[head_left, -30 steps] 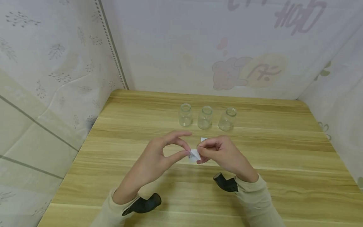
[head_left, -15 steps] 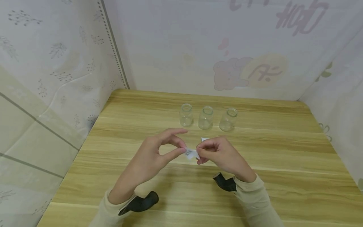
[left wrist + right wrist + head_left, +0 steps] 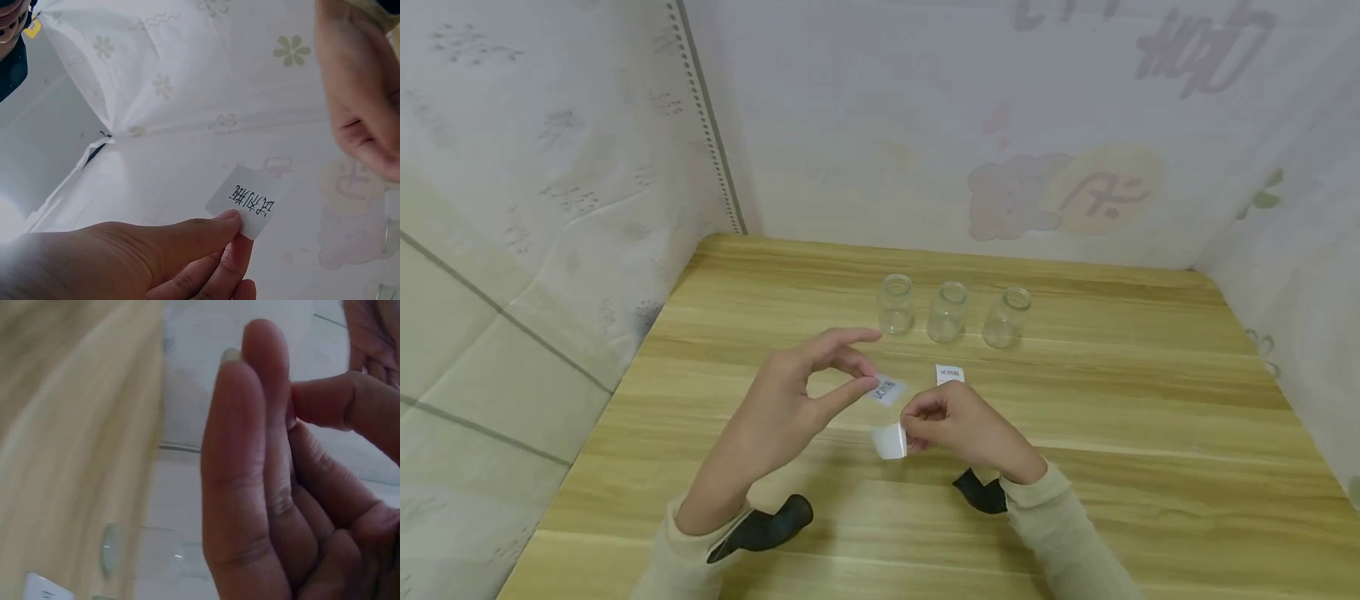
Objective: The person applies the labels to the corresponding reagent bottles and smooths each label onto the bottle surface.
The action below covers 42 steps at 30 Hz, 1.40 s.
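Observation:
Between thumb and index finger my left hand (image 3: 786, 417) pinches a small white sticker label (image 3: 891, 390) by its edge. Dark printed characters show on this label (image 3: 225, 190) in the left wrist view. My right hand (image 3: 973, 429), lower and to the right, pinches a blank, glossy, slightly bent piece of backing paper (image 3: 890, 442). The label and backing paper are apart. In the right wrist view, the thumb and index finger of my right hand (image 3: 281, 481) meet, and the backing paper is hidden. Another printed label (image 3: 950, 372) lies on the table just beyond my right hand.
Three clear glass jars stand upright without lids in a row toward the back of the table: a left jar (image 3: 895, 306), a middle jar (image 3: 947, 313) and a right jar (image 3: 1006, 319). Patterned cloth (image 3: 850, 125) hangs behind the wooden table (image 3: 1135, 367) and at both sides.
The label has come off its backing paper. My left hand has moved left and slightly up with the label; my right hand has moved down and left with the backing, uncovering more of the other label.

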### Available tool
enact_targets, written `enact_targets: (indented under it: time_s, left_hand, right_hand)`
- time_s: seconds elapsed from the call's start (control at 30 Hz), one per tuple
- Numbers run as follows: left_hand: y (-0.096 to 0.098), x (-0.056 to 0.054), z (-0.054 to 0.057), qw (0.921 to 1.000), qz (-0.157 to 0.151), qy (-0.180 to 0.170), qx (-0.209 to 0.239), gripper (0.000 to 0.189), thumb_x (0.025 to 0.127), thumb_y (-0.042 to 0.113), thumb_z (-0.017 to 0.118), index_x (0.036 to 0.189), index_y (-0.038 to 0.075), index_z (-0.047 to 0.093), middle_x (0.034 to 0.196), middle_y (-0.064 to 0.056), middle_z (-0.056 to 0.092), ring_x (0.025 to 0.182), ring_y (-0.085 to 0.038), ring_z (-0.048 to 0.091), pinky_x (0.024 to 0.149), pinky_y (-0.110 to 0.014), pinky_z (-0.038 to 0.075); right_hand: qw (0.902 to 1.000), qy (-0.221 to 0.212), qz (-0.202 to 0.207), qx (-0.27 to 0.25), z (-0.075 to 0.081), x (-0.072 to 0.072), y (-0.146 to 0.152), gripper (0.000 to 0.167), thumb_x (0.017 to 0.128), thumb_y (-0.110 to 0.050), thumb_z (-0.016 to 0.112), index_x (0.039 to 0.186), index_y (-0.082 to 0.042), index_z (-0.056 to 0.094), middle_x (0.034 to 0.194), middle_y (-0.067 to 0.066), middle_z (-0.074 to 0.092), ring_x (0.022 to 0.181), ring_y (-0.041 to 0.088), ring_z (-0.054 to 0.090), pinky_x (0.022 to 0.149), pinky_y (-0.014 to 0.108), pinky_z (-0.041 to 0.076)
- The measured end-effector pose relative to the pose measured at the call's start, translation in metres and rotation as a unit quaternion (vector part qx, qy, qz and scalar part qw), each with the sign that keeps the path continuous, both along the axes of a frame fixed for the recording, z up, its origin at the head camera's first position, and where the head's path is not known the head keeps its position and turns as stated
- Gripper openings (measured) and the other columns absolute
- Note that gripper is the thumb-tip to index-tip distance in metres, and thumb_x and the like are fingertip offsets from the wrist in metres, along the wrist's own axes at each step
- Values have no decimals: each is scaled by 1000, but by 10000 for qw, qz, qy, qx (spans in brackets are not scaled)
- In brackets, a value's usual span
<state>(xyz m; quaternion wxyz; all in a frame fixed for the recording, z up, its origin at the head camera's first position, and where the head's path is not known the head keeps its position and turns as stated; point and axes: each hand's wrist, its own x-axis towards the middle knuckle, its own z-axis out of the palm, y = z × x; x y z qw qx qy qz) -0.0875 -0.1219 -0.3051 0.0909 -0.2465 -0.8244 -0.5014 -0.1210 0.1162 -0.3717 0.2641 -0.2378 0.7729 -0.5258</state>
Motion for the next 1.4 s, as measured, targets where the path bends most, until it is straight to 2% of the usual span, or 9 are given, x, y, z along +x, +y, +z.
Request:
enact_targets:
  time_s: [0.3,0.43,0.53,0.6,0.7,0.8,0.87,1.23,1.4]
  left_hand:
    - [3,-6,4,9996,-46,-153,-222,38,93,8,78,129,12,69,98,7,76,97,-8,70,90,-38,53]
    - [3,-8,2,9990,-131,-244,-353,35,93,5,77,128,11,70,99,6,76,96,-10,71,88,-39,54]
    - [3,-10,-1,9983,-227,-327,-427,35,93,2,76,127,8,70,100,5,77,97,-12,72,88,-40,55]
    - [3,-11,-3,9977,-287,-379,-477,34,93,1,75,127,7,71,100,4,77,98,-13,72,88,-40,55]
    - [4,-11,-5,9970,-377,-453,-511,32,94,1,74,126,6,71,101,3,77,99,-14,72,88,-41,56]
    - [5,-11,-7,9965,-461,-488,-497,31,95,-1,73,125,5,71,102,1,77,99,-15,73,89,-41,57]
    - [6,-11,-8,9964,-485,-493,-496,31,94,-1,73,125,4,71,102,1,77,99,-15,73,89,-41,57]
    - [9,-6,-8,9967,-461,-436,-498,28,94,1,74,122,5,74,105,0,78,100,-14,73,91,-40,57]
    - [7,-5,-9,9992,90,-247,-304,27,93,11,79,119,10,76,110,3,76,103,-13,70,89,-38,56]
  right_hand:
    - [9926,268,772,900,-38,13,-6,23,100,-1,62,80,-5,72,68,1,66,60,9,59,54,20,44]
    - [9879,404,643,1356,-40,18,-4,14,92,10,62,85,2,71,68,6,66,57,11,58,52,21,44]
    - [9793,1060,179,1716,-29,19,0,14,89,10,64,98,2,72,76,3,68,60,7,55,53,22,45]
    - [9741,1657,-433,1478,-17,19,2,16,92,6,68,106,0,73,84,1,69,60,6,55,53,24,47]
    - [9627,2316,-1347,377,3,21,3,12,97,-5,72,109,-6,75,83,-1,69,58,7,57,51,26,49]
    - [9523,2526,-1546,-736,18,25,1,10,97,-7,72,106,-9,77,77,-2,67,54,11,59,50,28,49]
    - [9523,2446,-1476,-1069,23,28,-1,9,97,-6,72,103,-9,78,78,-2,68,55,12,61,49,29,50]
    - [9452,2476,-1857,-1036,21,28,-4,4,95,-8,76,93,-6,79,71,-2,70,48,12,59,43,23,39]
    - [9323,2610,-2134,-1307,20,29,-4,3,94,-3,76,95,-4,79,72,2,71,52,12,62,41,23,41]
